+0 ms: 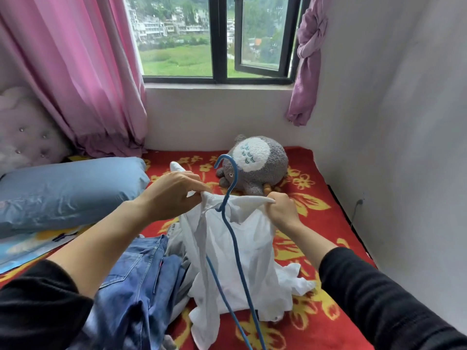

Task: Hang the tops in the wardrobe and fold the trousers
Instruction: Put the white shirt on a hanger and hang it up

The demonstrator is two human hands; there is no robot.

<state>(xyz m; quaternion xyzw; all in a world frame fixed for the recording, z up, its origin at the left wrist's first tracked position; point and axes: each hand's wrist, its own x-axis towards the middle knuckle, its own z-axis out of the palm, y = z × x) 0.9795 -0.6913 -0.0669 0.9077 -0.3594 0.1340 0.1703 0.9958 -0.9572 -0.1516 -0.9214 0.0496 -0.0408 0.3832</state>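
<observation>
the hanger (232,184) could slip out, because it looks only partly inside the shirt (247,261) and i see no hand on it. if one side gets pulled too hard, the shirt may slide off and hang crooked. the left grip (174,193) pinches the collar on one side. the right grip (281,210) is curled tight on the other side. the shirt is white, thin and crumpled, held up over the bed (316,205) with its bottom resting there. the jeans (134,281) lie beside it in a heap, not folded yet.
</observation>
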